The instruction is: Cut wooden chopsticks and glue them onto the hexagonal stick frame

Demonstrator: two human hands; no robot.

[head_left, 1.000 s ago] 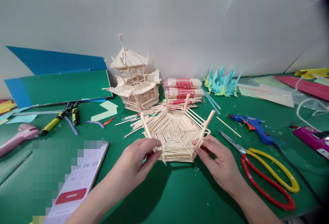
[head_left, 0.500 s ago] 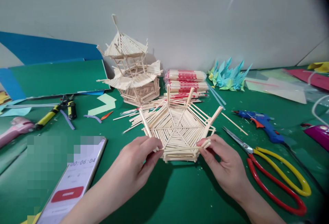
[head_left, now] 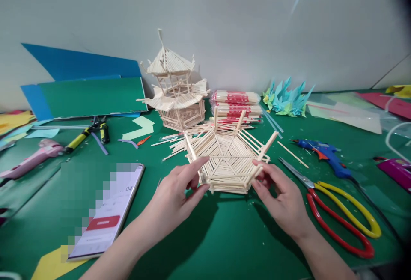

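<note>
Hexagonal stick frame [head_left: 227,158] sits mid green table [head_left: 224,237]. Left hand [head_left: 180,188] pinches near-left corner, right hand [head_left: 279,196] pinches near-right corner, fingers half curled. Floor laid, corner posts up. No walls or roof yet, unlike pagoda model [head_left: 178,100] behind.

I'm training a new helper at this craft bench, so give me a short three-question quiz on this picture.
1. True or false: the left hand and right hand both hold the hexagonal frame of pale wooden sticks.
2. Which lies right of it? A pink tool; B red-and-yellow-handled scissors; C phone.
3. What stands behind it?
Key: 1 true; 2 B; 3 the two-tiered wooden stick pagoda model.
</note>
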